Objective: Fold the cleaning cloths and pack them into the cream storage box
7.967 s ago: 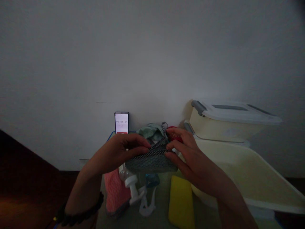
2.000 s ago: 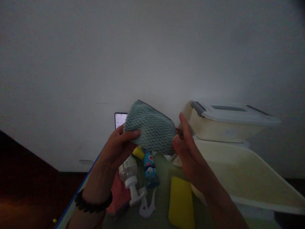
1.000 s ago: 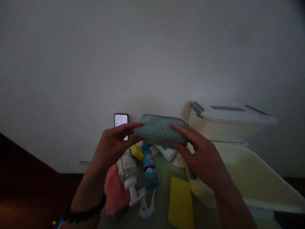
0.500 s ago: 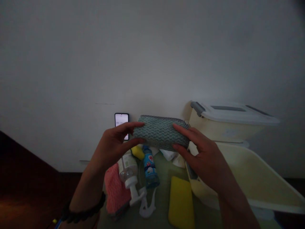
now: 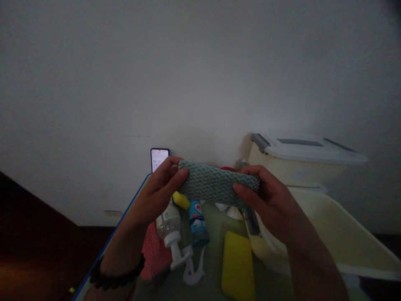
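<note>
A folded green cleaning cloth with a ribbed surface and black-and-white checked edging is held up in front of me, above the table. My left hand pinches its left end, thumb on the near face. At the other end, my right hand grips it the same way, with fingers hidden behind. Below the cloth lie a blue-labelled bottle, a clear pump bottle and a yellow sponge. A pink cloth sits near my left forearm.
A cream bin with a grey-handled lid stands open on the right, close to my right forearm. At the back, a phone leans against the wall. A white spray nozzle and a small yellow item lie on the green table.
The cloth has tipped and come down slightly, its right end lower and nearer the bin. Both thumbs now press on its near face. My left hand has risen a little.
</note>
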A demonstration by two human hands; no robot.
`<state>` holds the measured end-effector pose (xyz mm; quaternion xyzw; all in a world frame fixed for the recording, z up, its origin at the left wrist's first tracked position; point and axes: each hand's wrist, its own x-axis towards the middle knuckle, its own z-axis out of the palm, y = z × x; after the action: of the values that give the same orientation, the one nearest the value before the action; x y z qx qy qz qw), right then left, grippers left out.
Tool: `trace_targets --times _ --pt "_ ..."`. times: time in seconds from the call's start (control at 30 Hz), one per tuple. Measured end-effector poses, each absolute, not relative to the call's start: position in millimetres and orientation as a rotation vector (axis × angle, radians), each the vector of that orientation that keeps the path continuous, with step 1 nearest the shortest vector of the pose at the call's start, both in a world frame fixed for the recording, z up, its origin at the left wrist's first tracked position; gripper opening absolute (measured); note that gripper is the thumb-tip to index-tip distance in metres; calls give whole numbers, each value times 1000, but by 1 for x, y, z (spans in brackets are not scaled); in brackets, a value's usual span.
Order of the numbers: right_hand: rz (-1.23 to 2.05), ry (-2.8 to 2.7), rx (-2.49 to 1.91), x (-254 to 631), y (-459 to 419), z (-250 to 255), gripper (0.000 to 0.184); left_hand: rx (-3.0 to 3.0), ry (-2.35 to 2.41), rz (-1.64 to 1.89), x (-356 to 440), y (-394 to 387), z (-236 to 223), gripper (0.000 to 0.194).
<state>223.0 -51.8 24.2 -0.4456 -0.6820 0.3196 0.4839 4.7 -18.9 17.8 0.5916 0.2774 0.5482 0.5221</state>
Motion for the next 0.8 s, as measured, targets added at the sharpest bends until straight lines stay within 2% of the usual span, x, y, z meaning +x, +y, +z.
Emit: trace_targets --times 0.23,0.4,0.57,0.63,0.7,0.77,0.8 --pt "994 -1455 -1109 214 -50 25 31 1263 678 1114 6 -17 17 20" --pt "999 -1416 -1086 210 -48 24 38 1273 659 1079 -1 -16 16 42" --pt "966 -1495 -968 215 -48 21 68 1248 692 1130 1 -15 18 31" --pt "895 -1635 -969 217 -50 20 62 1230 710 1151 1 -14 17 27" --pt "774 -1750 -1002 217 -50 20 46 1206 727 1180 0 -13 16 25" --pt "645 -1792 -1040 216 -50 21 34 1213 706 1191 -3 -14 14 35" --pt "589 -1796 -1057 216 -50 21 31 1236 668 1173 -5 -14 13 47"
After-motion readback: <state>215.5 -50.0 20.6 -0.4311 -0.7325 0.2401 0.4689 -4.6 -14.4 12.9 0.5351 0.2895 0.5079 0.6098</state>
